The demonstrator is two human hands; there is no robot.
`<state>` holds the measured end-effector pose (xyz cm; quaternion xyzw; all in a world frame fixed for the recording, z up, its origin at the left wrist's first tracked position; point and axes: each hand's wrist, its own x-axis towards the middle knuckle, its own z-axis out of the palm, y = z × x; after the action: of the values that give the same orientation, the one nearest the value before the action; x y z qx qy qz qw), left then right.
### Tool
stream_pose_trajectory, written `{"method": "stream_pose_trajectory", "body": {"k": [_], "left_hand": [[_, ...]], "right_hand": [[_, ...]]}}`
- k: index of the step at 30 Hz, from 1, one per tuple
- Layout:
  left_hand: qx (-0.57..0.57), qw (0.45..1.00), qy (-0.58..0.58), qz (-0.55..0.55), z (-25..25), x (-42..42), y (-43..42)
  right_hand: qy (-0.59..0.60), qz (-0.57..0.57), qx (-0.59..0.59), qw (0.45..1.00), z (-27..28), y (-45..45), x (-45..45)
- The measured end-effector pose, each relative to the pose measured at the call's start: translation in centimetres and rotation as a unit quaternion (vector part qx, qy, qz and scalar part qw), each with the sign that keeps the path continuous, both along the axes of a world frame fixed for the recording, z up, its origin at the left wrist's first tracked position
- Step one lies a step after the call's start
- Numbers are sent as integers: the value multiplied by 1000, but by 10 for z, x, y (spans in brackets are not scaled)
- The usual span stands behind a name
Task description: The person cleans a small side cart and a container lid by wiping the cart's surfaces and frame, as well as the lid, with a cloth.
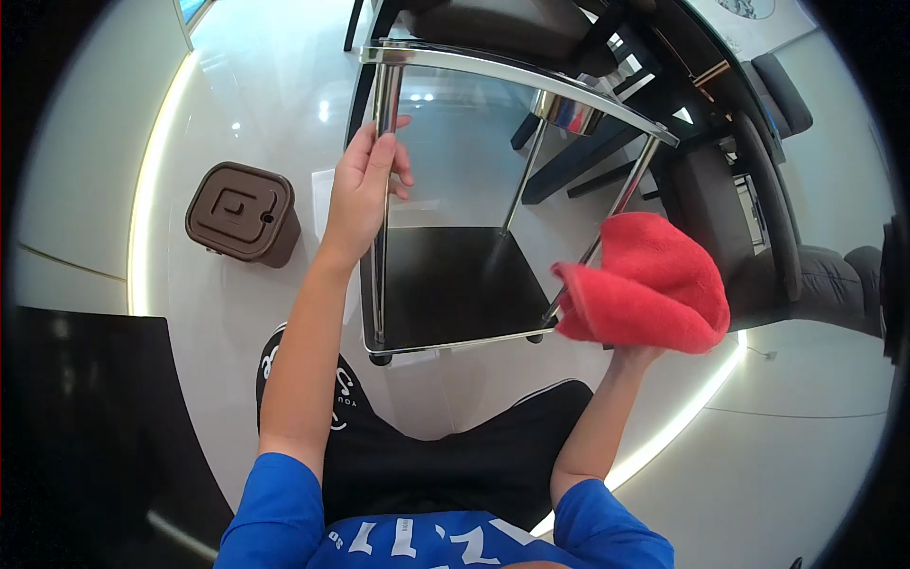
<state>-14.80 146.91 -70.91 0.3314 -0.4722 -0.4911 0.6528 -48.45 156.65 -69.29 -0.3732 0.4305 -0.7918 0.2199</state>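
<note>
My left hand [368, 175] is curled around the chrome post [388, 95] at the near left corner of a two-tier cart, thumb in front and fingertips past the other side. The cart's lower shelf [445, 284] is a black panel with a shiny metal edge and small black wheels. On the right, a folded red cloth [654, 289] is held up by my right hand [637, 355]. Most of that hand is hidden under the cloth, which overlaps the cart's right post [633, 178].
A brown lidded bin [242, 213] stands on the glossy tiled floor left of the cart. Dark chairs [711, 209] and a black table are at the upper right. A black glossy surface [95, 427] lies at lower left. Lit strips run along the wall bases.
</note>
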Motion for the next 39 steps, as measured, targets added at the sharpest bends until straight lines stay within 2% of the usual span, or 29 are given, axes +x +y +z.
{"method": "stream_pose_trajectory", "body": {"k": [4, 6, 8, 12, 14, 16, 17, 19, 20, 22, 24, 26, 27, 29, 31, 33, 35, 36, 37, 38, 39], "left_hand": [[5, 999, -33, -20, 4, 15, -1], [12, 997, -35, -61, 6, 19, 3], [0, 995, -49, -82, 10, 20, 8], [17, 988, -76, -136, 22, 2, 23], [3, 986, -68, -150, 31, -15, 30], [-16, 983, -50, -175, 34, -29, 35], [-34, 981, -47, -184, 33, -33, 34], [-38, 981, -60, -178, 33, -34, 33], [-43, 981, -74, -172, 34, -36, 32], [-36, 985, -70, -155, 39, -46, 34], [-27, 987, -70, -142, 43, -52, 36], [-74, 975, -180, -111, 45, -53, 36], [-74, 974, -180, -112, 44, -52, 34], [-193, 942, -268, -56, 35, -44, 22], [-81, 981, -168, 49, 18, -38, 14], [6, 940, -209, 270, -5, -28, -9], [-29, 876, -272, 398, -56, -19, -44], [-31, 877, -268, 397, -62, -17, -50], [89, 951, -159, 251, -66, -17, -53], [206, 973, -42, 91, -72, -18, -57], [197, 979, -18, 50, -72, -26, -61]], "right_hand": [[45, 158, 91, 982, -26, 0, 21], [66, 233, 136, 961, -43, -48, 55], [86, 306, 180, 931, -65, -29, 75], [119, 440, 263, 851, -108, -34, 138], [136, 502, 296, 801, -121, 17, 123], [152, 562, 329, 743, -129, 25, 120], [153, 562, 331, 743, -134, 30, 124], [66, 519, 270, 809, -126, 38, 135], [68, 519, 271, 808, -120, 38, 138], [85, 441, 289, 845, -102, 41, 144], [65, 420, 284, 860, -106, 43, 139], [47, 400, 276, 873, -111, 44, 129], [42, 408, 291, 864, -112, 45, 120], [17, 401, 307, 863, -112, 49, 106], [1, 401, 299, 866, -107, 51, 94], [-27, 399, 296, 868, -105, 54, 83], [-26, 382, 279, 881, -97, 58, 77], [-27, 369, 260, 892, -93, 57, 74], [-23, 367, 259, 893, -94, 59, 68], [-31, 366, 266, 891, -97, 63, 61], [-39, 366, 272, 889, -101, 66, 54]]}}
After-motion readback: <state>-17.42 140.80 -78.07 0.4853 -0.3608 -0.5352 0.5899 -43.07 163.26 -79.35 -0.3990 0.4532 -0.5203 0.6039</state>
